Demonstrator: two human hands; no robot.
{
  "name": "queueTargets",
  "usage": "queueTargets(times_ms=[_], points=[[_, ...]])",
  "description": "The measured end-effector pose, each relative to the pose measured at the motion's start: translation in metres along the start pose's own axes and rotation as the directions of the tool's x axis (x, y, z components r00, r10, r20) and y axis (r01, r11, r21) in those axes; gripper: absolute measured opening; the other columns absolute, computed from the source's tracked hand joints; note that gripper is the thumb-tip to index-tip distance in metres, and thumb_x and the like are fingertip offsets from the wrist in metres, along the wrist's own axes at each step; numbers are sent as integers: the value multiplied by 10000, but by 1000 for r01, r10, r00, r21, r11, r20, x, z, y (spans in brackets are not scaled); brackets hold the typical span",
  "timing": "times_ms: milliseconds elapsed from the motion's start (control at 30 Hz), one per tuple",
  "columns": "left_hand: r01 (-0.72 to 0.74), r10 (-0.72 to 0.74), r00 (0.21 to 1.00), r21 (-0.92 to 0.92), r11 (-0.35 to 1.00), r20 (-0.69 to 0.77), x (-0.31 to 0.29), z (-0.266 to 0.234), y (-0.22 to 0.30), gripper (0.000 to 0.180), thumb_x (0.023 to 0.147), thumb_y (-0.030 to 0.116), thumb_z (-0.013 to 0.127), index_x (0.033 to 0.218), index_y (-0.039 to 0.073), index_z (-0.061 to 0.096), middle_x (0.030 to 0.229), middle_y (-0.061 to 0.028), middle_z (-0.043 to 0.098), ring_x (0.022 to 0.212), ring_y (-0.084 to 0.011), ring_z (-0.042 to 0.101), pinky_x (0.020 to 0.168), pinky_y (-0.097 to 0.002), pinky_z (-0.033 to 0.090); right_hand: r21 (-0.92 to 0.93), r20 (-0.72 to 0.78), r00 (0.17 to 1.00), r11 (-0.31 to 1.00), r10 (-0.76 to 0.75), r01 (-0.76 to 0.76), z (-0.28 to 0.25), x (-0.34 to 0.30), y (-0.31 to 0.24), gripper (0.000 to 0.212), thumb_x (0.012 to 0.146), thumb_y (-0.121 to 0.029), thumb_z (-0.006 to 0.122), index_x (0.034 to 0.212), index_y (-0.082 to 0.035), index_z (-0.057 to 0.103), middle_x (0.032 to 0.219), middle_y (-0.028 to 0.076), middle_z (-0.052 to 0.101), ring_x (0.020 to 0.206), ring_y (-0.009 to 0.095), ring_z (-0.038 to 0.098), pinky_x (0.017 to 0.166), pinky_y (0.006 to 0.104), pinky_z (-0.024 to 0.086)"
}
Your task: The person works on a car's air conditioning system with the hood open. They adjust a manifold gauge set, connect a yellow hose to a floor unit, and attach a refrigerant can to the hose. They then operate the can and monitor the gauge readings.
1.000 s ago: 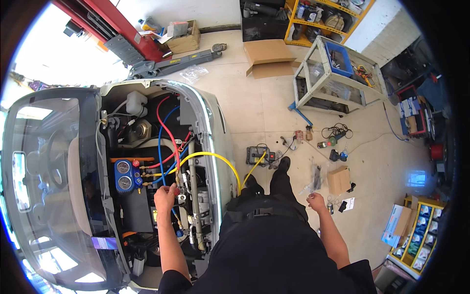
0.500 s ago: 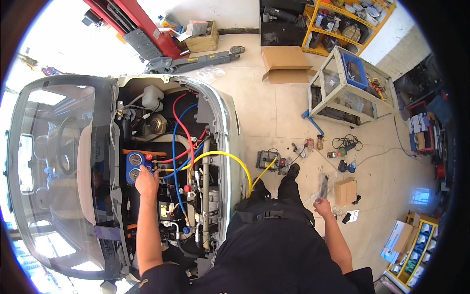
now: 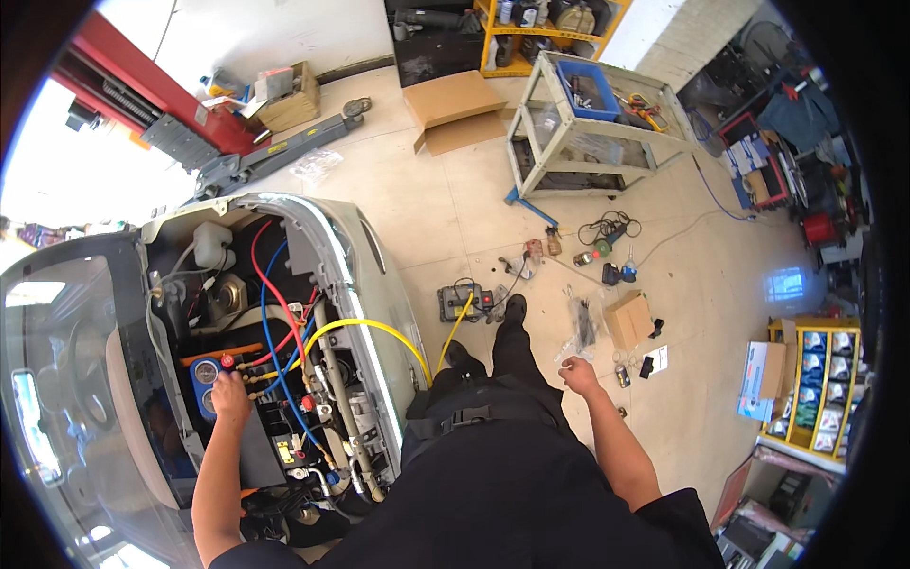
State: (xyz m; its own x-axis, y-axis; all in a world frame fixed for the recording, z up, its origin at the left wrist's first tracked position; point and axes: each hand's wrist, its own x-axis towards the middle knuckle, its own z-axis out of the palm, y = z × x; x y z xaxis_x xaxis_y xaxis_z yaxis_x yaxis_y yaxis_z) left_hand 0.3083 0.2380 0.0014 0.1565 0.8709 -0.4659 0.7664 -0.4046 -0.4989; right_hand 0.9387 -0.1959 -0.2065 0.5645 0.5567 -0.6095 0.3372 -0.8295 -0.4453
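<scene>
Left hand (image 3: 230, 398) at blue gauge set (image 3: 201, 374), left side, in open front of vehicle (image 3: 379, 303). Grip half-curled (hold hidden beneath fingers). Step: probably gauge-valve handling; next move calls for light fingertip control. Right hand (image 3: 577, 376) loosely curled, apparently empty.

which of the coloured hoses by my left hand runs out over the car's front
The yellow hose: it arches out over the car's front, while the red hose and blue hose lie behind that edge.
</scene>
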Motion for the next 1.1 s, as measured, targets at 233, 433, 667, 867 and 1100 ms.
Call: queueTargets(times_ms=[233, 433, 667, 867, 1100], points=[[-310, 330, 942, 209, 928, -69, 9, 26, -14, 148, 982, 201, 525, 989, 111, 643, 1012, -110, 676, 903, -301, 707, 748, -387, 583, -25, 76, 980, 983, 181, -180, -3, -16, 25, 387, 754, -281, 679, 1044, -27, 722, 1089, 200, 704, 1042, 347, 667, 945, 397, 520], [45, -48, 989, 25, 999, 141, 4, -10, -1, 546, 804, 470, 774, 1062, 33, 573, 973, -123, 719, 941, -280, 720, 799, -378, 578, -10, 59, 987, 989, 147, -147, 3, -15, 17, 370, 759, -276, 663, 1026, -28, 724, 1090, 203, 699, 1071, 344, 650, 968, 403, 506], [-373, 388, 922, 225, 900, -22, 20, 45, -20, 181, 874, 190, 615, 1030, 186, 708, 1099, -103, 623, 1063, -292, 580, 930, -451, 442, -55, 26, 999, 998, 20, -19, 2, -9, -14, 360, 757, -255, 661, 1035, -34, 718, 1096, 200, 695, 1070, 353, 645, 965, 418, 505], [76, -77, 990, 15, 997, 116, 16, 24, 0, 253, 904, 240, 622, 1154, 200, 637, 1103, -109, 638, 996, -320, 653, 842, -448, 519, -125, 44, 999, 992, 24, -18, -11, -3, -36, 343, 770, -229, 600, 1024, -34, 722, 1103, 196, 693, 1068, 352, 644, 947, 428, 509], [-507, 494, 862, 199, 839, 116, 33, 31, -28, 218, 907, 283, 605, 1097, 184, 647, 1061, -122, 649, 961, -331, 662, 842, -459, 524, -79, -20, 999, 997, 26, -27, -13, -7, -25, 322, 764, -207, 578, 975, -12, 725, 1077, 221, 690, 1053, 369, 646, 935, 443, 515]])
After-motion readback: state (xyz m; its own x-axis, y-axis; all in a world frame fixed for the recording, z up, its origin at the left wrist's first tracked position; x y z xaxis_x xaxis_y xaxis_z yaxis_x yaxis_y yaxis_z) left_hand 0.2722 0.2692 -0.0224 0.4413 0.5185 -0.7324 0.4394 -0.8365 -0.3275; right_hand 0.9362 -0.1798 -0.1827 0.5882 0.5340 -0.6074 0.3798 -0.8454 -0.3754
